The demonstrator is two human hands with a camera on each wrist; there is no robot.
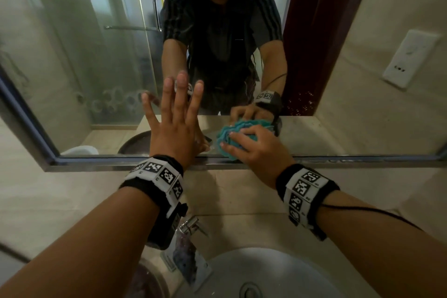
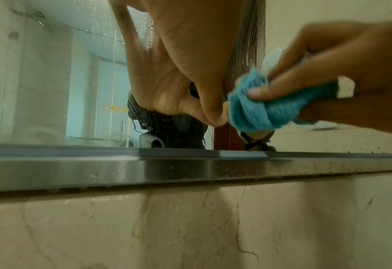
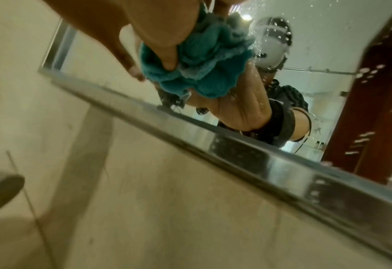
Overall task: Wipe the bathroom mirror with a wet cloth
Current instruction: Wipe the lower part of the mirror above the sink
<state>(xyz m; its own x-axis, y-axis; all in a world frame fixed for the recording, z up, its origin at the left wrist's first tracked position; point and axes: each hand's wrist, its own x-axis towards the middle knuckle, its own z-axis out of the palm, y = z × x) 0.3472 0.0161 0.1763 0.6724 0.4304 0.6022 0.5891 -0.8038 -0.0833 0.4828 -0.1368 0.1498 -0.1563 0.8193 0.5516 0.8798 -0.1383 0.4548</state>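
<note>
The bathroom mirror (image 1: pixel 96 55) fills the wall ahead, bounded below by a metal frame (image 1: pixel 121 162). My right hand (image 1: pixel 256 150) grips a bunched teal cloth (image 1: pixel 229 139) and presses it on the glass just above the lower frame. The left wrist view shows the cloth (image 2: pixel 255 109) wadded under the right hand's fingers (image 2: pixel 282 87). In the right wrist view the cloth (image 3: pixel 202 72) meets its own reflection on the glass. My left hand (image 1: pixel 174 123) lies flat on the mirror with fingers spread, left of the cloth. Water drops dot the glass.
A white basin (image 1: pixel 278 276) and a chrome tap (image 1: pixel 191 225) sit below my arms. Beige marble wall (image 2: pixel 190 227) runs under the mirror frame (image 2: pixel 190 169). A white wall socket (image 1: pixel 408 58) is at the right. The mirror reflects a glass shower door and the person.
</note>
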